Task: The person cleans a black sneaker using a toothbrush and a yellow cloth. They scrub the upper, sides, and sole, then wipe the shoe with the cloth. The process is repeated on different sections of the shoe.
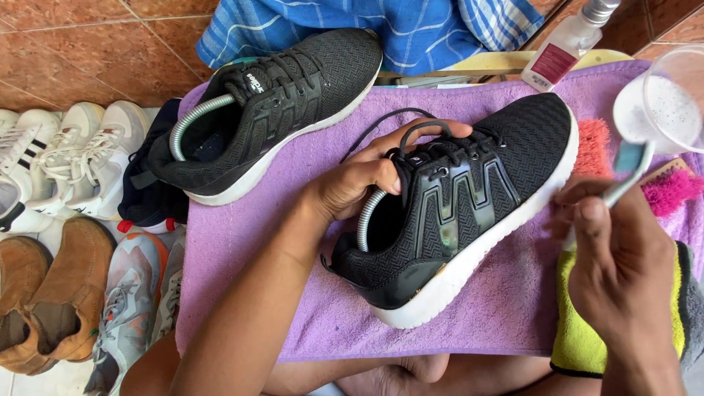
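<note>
A black knit sneaker (469,198) with a white sole lies on a purple towel (242,271). My left hand (367,176) grips its tongue and laces at the shoe opening. My right hand (623,271), to the right of the shoe's sole, holds a toothbrush (627,172) with a pale blue and white handle, its head pointing up toward a clear bowl (671,99) of white powder. The matching black sneaker (271,110) rests on the towel at the upper left, untouched.
A yellow cloth (579,330) lies under my right wrist. Orange (592,147) and pink (671,192) brushes sit by the bowl, a clear bottle (565,44) beyond. Several shoes (73,220) line the floor at left. A blue striped cloth (367,26) lies behind.
</note>
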